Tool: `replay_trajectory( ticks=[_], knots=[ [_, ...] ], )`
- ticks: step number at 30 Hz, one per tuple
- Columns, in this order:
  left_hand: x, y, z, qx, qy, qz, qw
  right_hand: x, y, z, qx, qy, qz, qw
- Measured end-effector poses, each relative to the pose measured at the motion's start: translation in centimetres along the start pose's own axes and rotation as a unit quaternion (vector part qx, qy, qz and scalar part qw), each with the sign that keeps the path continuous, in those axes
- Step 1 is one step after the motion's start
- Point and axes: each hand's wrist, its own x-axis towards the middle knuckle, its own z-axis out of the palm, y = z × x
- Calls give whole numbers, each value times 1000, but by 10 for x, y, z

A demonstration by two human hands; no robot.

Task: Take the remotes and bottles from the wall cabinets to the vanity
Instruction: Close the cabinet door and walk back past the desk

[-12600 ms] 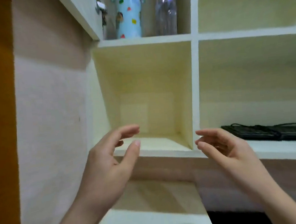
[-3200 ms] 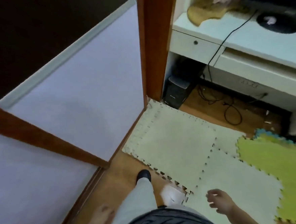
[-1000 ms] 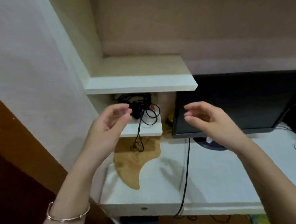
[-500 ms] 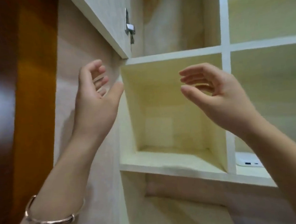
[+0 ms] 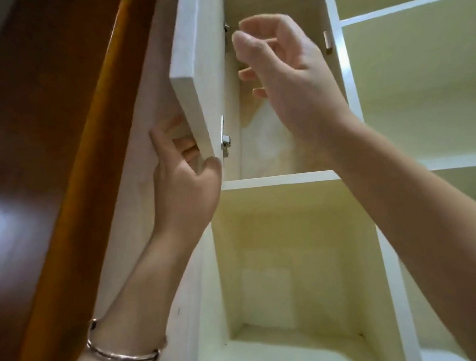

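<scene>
From the head camera, I watched the left hand (image 5: 184,181) grip the lower corner of the open cabinet door (image 5: 195,70), fingers (image 5: 183,144) tucked behind the panel and thumb pressed against its front edge near the metal hinge (image 5: 224,139). A bracelet (image 5: 122,354) circled that wrist. The right hand (image 5: 288,75) was raised inside the upper compartment (image 5: 274,146), fingers loosely curled and slack, grasping nothing that I could see. I could spot no remotes or bottles on the shelf (image 5: 279,179) there, nor in the lower cubby (image 5: 288,354) beneath it
</scene>
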Motion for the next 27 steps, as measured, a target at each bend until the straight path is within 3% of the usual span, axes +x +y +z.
replay_trajectory(
  ticks=[4,12,18,27],
  knots=[
    [-8,7,20,104,-101,48,988,8,-4,-18,18,61,-9,998],
    [-24,12,58,291,-140,80,943,7,34,-58,-67,106,46,991],
    [-28,-2,89,451,-222,120,856,-8,85,-77,-146,136,93,975],
    [-28,-39,111,492,-254,132,822,-16,128,-89,-322,125,108,932]
  ],
)
